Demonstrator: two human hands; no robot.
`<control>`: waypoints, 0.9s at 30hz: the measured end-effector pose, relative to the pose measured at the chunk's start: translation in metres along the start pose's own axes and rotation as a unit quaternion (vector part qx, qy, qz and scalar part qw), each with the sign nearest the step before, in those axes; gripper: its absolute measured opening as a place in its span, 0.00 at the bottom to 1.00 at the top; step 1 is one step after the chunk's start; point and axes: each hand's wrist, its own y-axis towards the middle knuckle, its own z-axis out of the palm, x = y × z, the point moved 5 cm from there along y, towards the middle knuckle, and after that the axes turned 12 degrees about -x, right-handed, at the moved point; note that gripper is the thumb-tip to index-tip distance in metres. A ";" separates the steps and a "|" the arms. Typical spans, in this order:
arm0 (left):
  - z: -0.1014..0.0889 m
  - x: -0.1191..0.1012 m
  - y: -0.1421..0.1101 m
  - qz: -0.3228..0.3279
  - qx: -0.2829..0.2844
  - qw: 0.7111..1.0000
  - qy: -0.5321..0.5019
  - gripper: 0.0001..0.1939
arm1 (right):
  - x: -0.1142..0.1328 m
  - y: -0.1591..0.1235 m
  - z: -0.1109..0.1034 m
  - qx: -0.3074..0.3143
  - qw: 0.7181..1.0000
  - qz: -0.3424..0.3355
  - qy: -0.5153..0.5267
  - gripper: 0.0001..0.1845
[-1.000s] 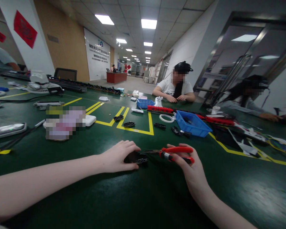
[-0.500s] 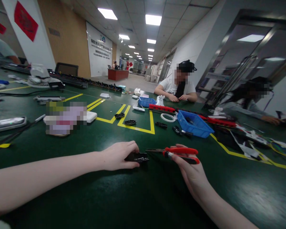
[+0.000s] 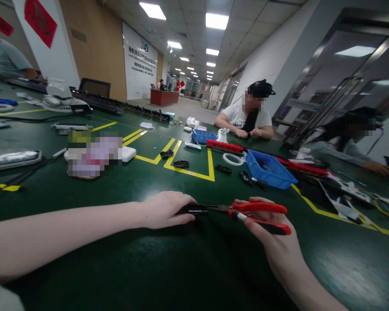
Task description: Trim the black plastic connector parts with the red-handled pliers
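My left hand (image 3: 170, 209) is closed around a small black plastic part (image 3: 196, 210) on the green table. The part's right end sticks out past my fingers. In my right hand (image 3: 269, 226) are red-handled long-nose pliers (image 3: 259, 212), their handles spread apart. The pliers' narrow jaws point left and reach the exposed end of the black part. Whether the jaw tips grip it, I cannot tell. Similar black parts (image 3: 181, 164) lie beyond my hands, in and around the yellow tape outlines.
A blue bin (image 3: 270, 170) with dark pieces inside stands to the right, beside a white ring (image 3: 232, 159). A phone (image 3: 95, 157), blurred out, lies at left near a white case (image 3: 129, 153). Across the table sits a person (image 3: 246, 116); another works at far right.
The pliers have moved up to the black part's end, and their handles have spread wider. My left hand has turned the part slightly. The camera view has shifted a little.
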 end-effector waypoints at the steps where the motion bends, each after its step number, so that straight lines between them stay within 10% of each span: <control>1: 0.000 0.000 0.000 0.004 0.002 1.000 0.002 0.15 | 0.002 0.000 -0.001 -0.012 1.000 0.001 0.016 0.33; 12: -0.002 -0.006 -0.001 0.052 -0.004 0.998 0.028 0.15 | 0.034 -0.027 -0.002 -0.047 0.993 -0.032 0.103 0.32; 27: 0.000 -0.011 -0.002 0.111 -0.015 0.992 0.063 0.22 | 0.009 -0.037 0.008 -0.017 0.996 0.060 0.064 0.32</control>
